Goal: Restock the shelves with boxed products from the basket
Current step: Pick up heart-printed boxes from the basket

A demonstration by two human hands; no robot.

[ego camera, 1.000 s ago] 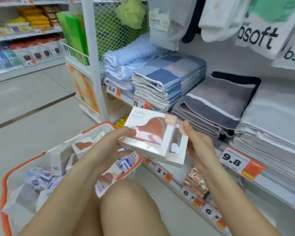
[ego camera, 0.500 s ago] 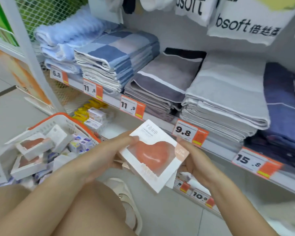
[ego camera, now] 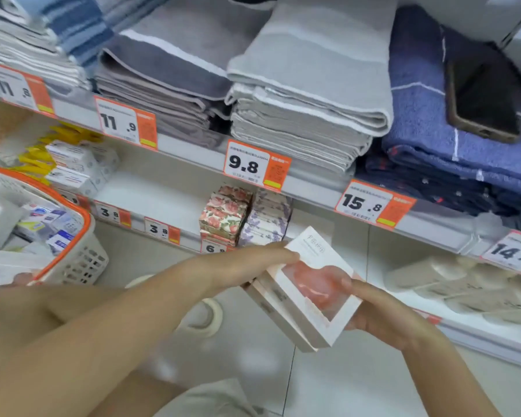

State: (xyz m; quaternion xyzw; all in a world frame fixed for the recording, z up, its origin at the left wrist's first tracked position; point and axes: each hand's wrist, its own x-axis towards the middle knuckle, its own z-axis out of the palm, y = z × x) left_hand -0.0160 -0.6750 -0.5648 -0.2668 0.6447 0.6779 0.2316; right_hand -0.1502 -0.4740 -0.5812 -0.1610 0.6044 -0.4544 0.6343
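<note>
I have a small stack of white boxes (ego camera: 310, 293) between my two hands, tilted, the top one showing a pink product through its window. My left hand (ego camera: 247, 263) lies along the stack's upper-left edge, fingers nearly straight against it; my right hand (ego camera: 373, 311) curls round the lower-right side, thumb on top — that grip pinches the boxes. Just beyond the left hand, floral packets (ego camera: 226, 218) sit on the lower shelf (ego camera: 163, 194). Further left stands the orange-rimmed basket (ego camera: 82, 257), holding more boxes. Above both hands, folded towels (ego camera: 307, 85) fill the upper shelf.
</note>
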